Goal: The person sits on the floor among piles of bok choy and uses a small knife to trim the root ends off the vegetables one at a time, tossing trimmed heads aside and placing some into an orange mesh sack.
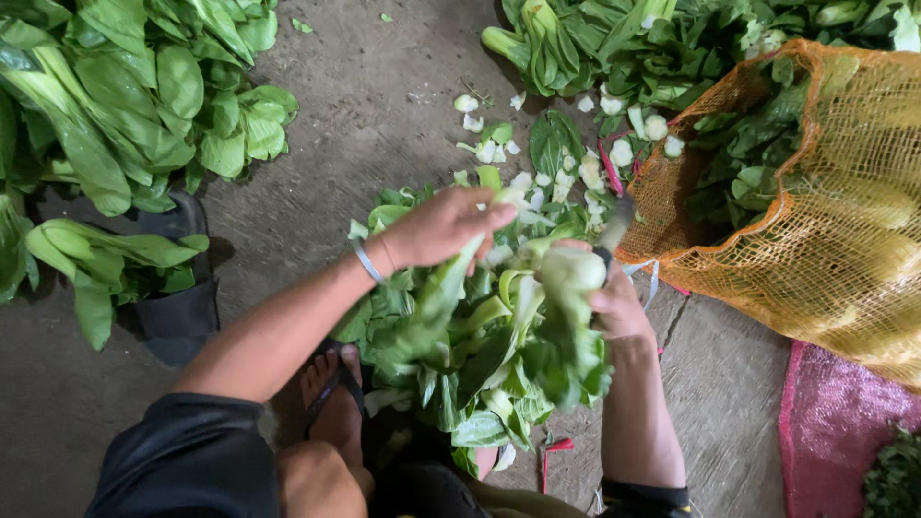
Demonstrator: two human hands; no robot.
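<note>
Bok choy head sits above the trimmings pile, held between both hands over the concrete floor. Left hand is closed over the outer leaves, fingers curled down on a pale stalk. Right hand is wrapped around a dark knife handle, with the blade angled up and away toward the mesh sack; the same hand appears to steady the white base of the head. Risk, as a judgement: the blade lies close to the left fingertips and to the orange mesh sack, so a slip on a wet stalk could nick a finger or snag the netting. A sandalled foot rests just beside the pile, under the work, so a dropped knife could land on it. Loose leaves underfoot look slippery. Cut white stem ends lie scattered on the floor beyond the hands. Packaging: the orange sack stands open at right, partly filled with greens, its rim slumped; a pink mesh bag lies flat at lower right. No labels or signs can be made out on either. More heaped greens lie at upper left, well apart from the hands, and a dark sandal sits below them.
</note>
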